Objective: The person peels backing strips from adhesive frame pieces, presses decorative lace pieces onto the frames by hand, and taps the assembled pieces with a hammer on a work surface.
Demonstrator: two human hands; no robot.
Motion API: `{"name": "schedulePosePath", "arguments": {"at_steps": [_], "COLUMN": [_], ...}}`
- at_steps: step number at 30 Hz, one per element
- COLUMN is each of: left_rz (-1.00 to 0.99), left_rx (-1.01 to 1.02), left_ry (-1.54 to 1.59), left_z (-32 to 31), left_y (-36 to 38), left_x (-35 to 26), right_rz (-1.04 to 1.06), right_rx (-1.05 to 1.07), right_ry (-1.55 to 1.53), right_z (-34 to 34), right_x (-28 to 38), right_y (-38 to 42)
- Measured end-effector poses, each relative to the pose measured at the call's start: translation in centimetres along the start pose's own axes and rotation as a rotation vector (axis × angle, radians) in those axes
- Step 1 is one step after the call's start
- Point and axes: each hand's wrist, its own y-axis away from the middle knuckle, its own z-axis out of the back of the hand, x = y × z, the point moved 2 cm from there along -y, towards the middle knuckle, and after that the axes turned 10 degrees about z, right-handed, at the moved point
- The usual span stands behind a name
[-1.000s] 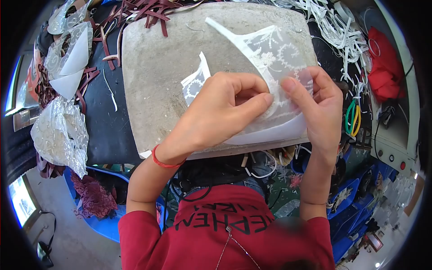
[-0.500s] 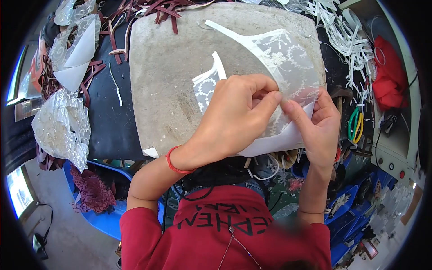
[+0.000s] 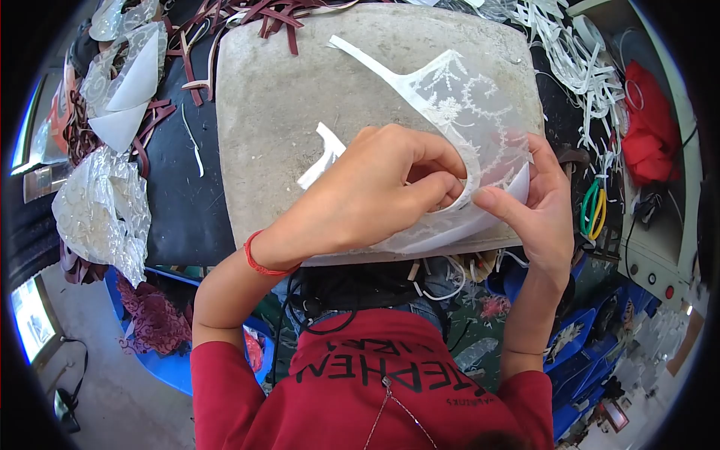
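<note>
A sheer white lace piece [image 3: 495, 97] with floral embroidery and a narrow white edge band lies partly raised over a grey worn slab [image 3: 262, 97]. My left hand [image 3: 390, 180], with a red cord on its wrist, is closed at the curved inner edge of the piece, thumb and fingertips pinched together. On the other side, my right hand [image 3: 536, 202] grips the outer edge between thumb and fingers. One narrow end [image 3: 322, 154] of the piece shows past my left hand; the part beneath that hand is hidden.
Dark red strips [image 3: 262, 15] lie along the slab's far left edge. White strips [image 3: 577, 75] hang in a heap at the right. Clear plastic sheets [image 3: 105, 210] lie on the black surface [image 3: 187, 217] at left. A red cloth [image 3: 649, 124] sits at the far right.
The lace piece has shifted and turned, its upper end moving left and its lower left end moving down and left. My left wrist has moved left; my right hand has moved slightly.
</note>
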Motion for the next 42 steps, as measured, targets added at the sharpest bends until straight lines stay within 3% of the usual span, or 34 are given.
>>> {"name": "schedulePosePath", "arguments": {"at_steps": [9,11,14,19,32,35,37,40,41,42], "left_rz": [-0.038,-0.017,-0.032,-0.115,-0.051,-0.078,-0.079,-0.24,-0.402,-0.418], "left_rx": [0.002,-0.057,-0.137,-0.265,-0.161,-0.189,-0.185,-0.445,-0.667,-0.759], "left_ry": [-0.154,-0.123,-0.149,-0.24,-0.071,-0.117,-0.127,-0.175,-0.447,-0.472], "left_z": [-0.3,-0.2,-0.8,-1.5,-1.2,-1.3,-1.5,-0.8,0.1,0.9], "left_y": [0.5,0.5,0.6,0.8,0.8,0.8,1.0,2.5,3.6,4.7], "left_x": [-0.3,-0.3,-0.4,-0.4,0.0,0.4,0.5,0.1,-0.4,-0.1], "right_rz": [-0.058,0.008,-0.105,-0.116,0.036,0.044,0.007,-0.094,-0.125,-0.098], "right_rx": [0.042,0.126,0.102,0.109,0.054,0.058,0.056,-0.018,-0.057,-0.104], "right_ry": [-0.019,0.044,0.022,-0.002,0.368,0.394,0.253,0.008,-0.078,-0.169], "right_z": [0.7,1.3,1.4,1.4,0.3,-0.1,-0.3,-0.4,-0.4,-0.5], "right_x": [-0.3,-0.6,-0.7,-0.6,0.4,0.5,0.7,0.2,-0.1,-0.2], "right_y": [-0.1,0.3,0.8,0.4,0.1,0.1,-0.1,-0.2,-0.4,-0.5]}}
